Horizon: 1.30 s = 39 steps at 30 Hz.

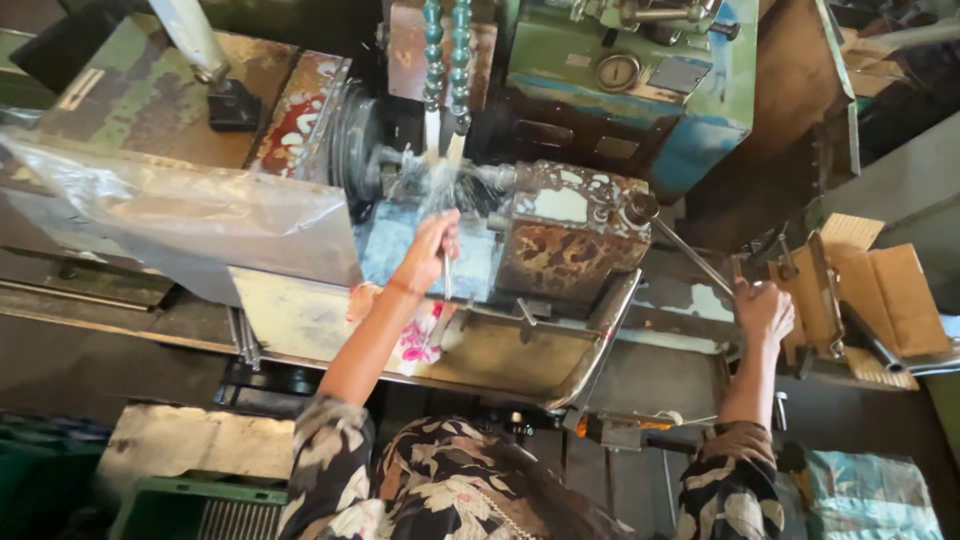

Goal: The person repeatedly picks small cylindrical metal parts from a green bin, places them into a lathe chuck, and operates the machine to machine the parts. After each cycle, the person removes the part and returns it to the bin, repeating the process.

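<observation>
I stand at an old lathe (560, 235) with worn, rust-stained paint. My left hand (432, 248) reaches in below the chuck (362, 150) and grips a thin metal rod or lever that points downward. Coolant sprays from segmented green nozzles (446, 60) onto the workpiece just above that hand. My right hand (762, 310) is closed around the end of a long steel lever handle (690, 255) that runs up-left to the rusty turret block. Both sleeves are dark with a floral print.
A clear plastic splash sheet (180, 210) hangs at the left of the chuck. A metal drip tray (520, 355) lies under the machine. Cardboard boxes (890, 300) sit at the right, a green crate (190, 510) at the bottom left.
</observation>
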### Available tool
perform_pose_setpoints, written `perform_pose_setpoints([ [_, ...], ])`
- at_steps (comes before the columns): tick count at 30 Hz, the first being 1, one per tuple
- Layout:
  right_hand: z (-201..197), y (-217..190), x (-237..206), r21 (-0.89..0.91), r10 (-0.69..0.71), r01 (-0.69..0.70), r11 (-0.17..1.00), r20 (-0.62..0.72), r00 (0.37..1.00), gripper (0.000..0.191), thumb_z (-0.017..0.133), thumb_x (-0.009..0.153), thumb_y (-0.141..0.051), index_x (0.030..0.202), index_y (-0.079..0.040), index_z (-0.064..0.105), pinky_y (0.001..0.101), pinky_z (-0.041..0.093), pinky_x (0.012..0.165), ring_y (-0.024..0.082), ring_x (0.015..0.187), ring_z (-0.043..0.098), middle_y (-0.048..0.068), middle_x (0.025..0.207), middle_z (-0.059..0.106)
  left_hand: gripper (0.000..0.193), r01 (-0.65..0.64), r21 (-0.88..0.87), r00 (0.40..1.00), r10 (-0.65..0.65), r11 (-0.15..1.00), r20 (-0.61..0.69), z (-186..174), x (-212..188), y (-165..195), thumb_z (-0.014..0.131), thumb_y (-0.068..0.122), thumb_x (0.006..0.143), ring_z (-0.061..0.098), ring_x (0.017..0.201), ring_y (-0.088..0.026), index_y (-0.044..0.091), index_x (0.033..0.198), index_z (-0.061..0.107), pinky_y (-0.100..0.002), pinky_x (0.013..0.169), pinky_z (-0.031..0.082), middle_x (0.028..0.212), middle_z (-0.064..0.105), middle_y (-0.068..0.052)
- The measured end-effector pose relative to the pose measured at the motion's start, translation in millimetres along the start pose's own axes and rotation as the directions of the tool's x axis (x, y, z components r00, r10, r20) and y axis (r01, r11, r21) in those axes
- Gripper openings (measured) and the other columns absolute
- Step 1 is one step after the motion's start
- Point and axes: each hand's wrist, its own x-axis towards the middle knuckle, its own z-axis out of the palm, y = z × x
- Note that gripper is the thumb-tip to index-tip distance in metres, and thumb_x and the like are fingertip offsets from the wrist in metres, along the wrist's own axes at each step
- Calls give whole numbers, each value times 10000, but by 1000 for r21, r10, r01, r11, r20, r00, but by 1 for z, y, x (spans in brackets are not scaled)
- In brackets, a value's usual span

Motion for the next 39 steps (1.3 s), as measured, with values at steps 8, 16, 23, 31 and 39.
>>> perform_pose_setpoints([
  [8,39,15,11,38,70,-77,996,152,986,603,428,1153,-511,954,-49,762,633,522,848,574,895,653,302,925,708,398,-176,126,818,217,976,-533,27,114,31,714,206,876,494,516,-149,187,1125,404,-336,428,414,752,540,-51],
  [16,63,19,22,-71,163,-160,985,41,986,651,453,1134,-540,889,-20,759,623,534,804,570,847,662,325,886,699,481,-157,253,769,279,955,-575,28,144,35,749,261,843,439,536,-138,231,1214,443,-338,426,328,809,517,-21],
  [23,74,19,18,-108,163,-164,981,-15,986,674,462,1164,-482,799,5,751,612,539,811,548,836,672,310,858,698,223,-155,145,835,208,977,-510,10,161,38,705,292,890,487,503,-179,179,1000,548,-357,430,375,719,534,-18],
  [31,75,18,18,-76,162,-166,983,-57,985,604,499,1127,-474,841,-6,752,611,534,784,543,819,668,302,843,693,103,-113,155,818,181,981,-547,3,168,34,621,250,923,515,505,-177,170,965,570,-377,448,406,695,525,-21],
  [39,74,12,18,-92,205,-210,973,-61,977,581,506,1110,-452,854,4,758,621,522,789,552,823,666,318,835,688,342,-208,94,870,228,974,-438,-6,168,37,563,134,953,561,643,-227,265,1258,482,-433,540,457,900,570,-33],
])
